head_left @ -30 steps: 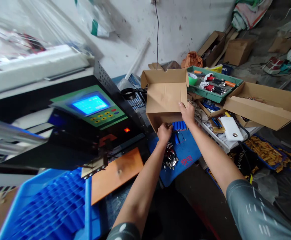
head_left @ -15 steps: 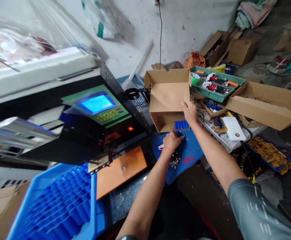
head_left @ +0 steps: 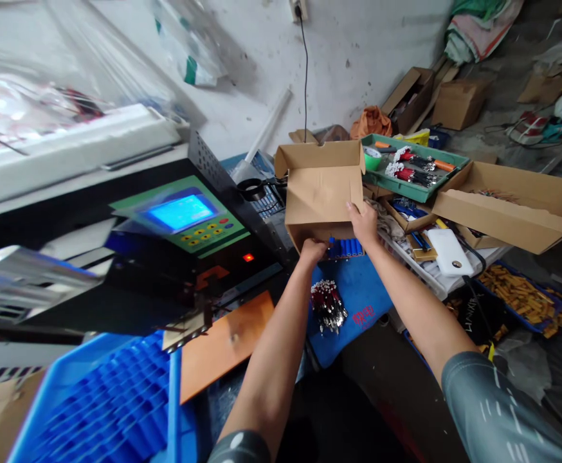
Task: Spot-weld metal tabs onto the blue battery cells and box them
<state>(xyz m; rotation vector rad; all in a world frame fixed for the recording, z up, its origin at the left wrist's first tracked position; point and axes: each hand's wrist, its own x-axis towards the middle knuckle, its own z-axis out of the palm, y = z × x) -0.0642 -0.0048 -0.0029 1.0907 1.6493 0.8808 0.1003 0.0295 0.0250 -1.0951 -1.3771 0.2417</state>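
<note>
An open brown cardboard box [head_left: 320, 186] lies tipped toward me on the bench, its flap raised. My right hand [head_left: 364, 220] grips the box's lower right edge, fingers curled on the cardboard. My left hand [head_left: 312, 250] reaches into the box's mouth at the bottom left, fingers closed; what it holds is hidden. A row of blue cylindrical cells [head_left: 346, 247] lies inside the box between my hands. A bundle of red-and-silver wire connectors [head_left: 326, 304] rests on the blue mat [head_left: 358, 302] just below.
A black machine with a green control panel and lit blue screen [head_left: 182, 213] stands at left. A blue ribbed crate [head_left: 102, 405] and an orange board [head_left: 223, 341] lie near me. A green tool tray [head_left: 413, 168], another open cardboard box [head_left: 507, 202] and a white power bank [head_left: 447, 249] lie right.
My left hand went down to the blue mat and has come back up into the box's mouth. My right hand stayed on the box's edge.
</note>
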